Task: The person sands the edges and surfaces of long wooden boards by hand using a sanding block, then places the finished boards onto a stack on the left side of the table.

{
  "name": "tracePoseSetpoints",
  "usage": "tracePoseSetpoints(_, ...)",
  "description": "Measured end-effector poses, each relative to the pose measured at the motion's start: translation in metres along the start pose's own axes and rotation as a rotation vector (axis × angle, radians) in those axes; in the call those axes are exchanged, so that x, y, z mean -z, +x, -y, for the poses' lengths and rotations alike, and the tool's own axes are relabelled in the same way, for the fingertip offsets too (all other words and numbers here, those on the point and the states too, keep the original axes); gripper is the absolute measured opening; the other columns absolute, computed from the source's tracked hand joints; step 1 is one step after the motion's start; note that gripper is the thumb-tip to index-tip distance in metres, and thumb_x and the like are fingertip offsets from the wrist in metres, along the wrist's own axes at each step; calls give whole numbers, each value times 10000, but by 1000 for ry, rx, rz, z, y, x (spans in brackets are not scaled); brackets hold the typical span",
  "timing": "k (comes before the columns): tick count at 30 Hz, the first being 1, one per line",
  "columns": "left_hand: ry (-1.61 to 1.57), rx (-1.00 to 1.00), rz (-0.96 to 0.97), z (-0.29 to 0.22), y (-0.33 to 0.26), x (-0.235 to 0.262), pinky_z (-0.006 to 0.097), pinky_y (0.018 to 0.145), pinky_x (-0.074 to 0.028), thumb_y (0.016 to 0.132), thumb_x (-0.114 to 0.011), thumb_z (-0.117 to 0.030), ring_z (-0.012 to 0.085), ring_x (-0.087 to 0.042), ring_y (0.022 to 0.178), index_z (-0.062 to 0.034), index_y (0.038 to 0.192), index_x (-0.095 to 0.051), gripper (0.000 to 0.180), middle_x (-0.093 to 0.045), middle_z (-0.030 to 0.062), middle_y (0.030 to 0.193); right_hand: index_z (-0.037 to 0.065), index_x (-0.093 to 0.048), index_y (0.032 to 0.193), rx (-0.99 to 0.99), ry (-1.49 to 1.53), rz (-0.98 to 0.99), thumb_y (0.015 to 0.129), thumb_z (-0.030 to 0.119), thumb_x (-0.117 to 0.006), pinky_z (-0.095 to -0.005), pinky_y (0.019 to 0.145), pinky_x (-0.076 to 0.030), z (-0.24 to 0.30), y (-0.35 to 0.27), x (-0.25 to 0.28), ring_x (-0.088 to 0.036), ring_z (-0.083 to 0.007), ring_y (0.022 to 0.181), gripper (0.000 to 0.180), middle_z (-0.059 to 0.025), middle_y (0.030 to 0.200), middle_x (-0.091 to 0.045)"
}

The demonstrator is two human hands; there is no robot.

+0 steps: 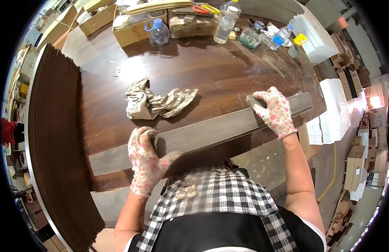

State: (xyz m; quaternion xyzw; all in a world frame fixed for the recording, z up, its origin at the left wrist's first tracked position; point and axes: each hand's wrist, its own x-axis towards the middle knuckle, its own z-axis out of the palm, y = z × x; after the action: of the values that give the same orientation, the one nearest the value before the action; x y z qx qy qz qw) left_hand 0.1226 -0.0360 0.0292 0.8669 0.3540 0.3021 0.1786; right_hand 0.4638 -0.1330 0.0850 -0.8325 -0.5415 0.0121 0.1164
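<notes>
A long grey-brown board [205, 131] lies slantwise along the near edge of the dark wooden table [104, 94]. Toward its left end, my left hand [146, 164], in a flower-printed glove, grips across it, fingers bent over the top and thumb at the near edge. In a matching glove, my right hand [277, 112] pinches a small grey block [255, 103] against the board's upper face near the right end. The block's underside is hidden. Just beyond the board, between my hands, sits a crumpled patterned cloth [154, 103].
A tall stack of dark brown panels [56, 138] stands along the left side. Cardboard boxes [140, 31], a blue-capped jug [159, 34], clear bottles [226, 27] and a glass jar [250, 38] line the far edge. White stacked panels [333, 111] are at the right.
</notes>
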Motion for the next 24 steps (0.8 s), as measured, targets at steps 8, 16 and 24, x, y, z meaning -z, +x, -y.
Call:
tracePoseSetpoints(8, 198, -53, 320, -60, 27, -44, 530, 1100, -376, 630, -906, -416, 362, -549, 1189, -13, 1360, -523, 917, -600, 166, 1228, 182, -764, 1022, 390, 281, 71, 829, 261, -740, -423, 792, -535, -4, -1, -9, -620, -287, 855, 209, -105, 893, -626)
tracePoseSetpoints(16, 161, -154, 364, -112, 60, -91, 530, 1134, -348, 684, -860, -490, 395, -510, 1269, 19, 1419, -480, 971, -568, 206, 1333, 162, -743, 974, 417, 281, -38, 835, 241, -684, -436, 775, -524, -97, 9, 1, -621, -292, 851, 171, -107, 837, -643)
tracePoseSetpoints(24, 247, -62, 390, -123, 57, -104, 489, 1032, -419, 665, -865, -396, 382, -555, 1168, -67, 1385, -550, 852, -612, 167, 1267, 201, -791, 919, 11, -135, 62, 906, 386, -653, -422, 818, -525, -274, 22, 47, -635, -281, 912, 231, -111, 888, -671)
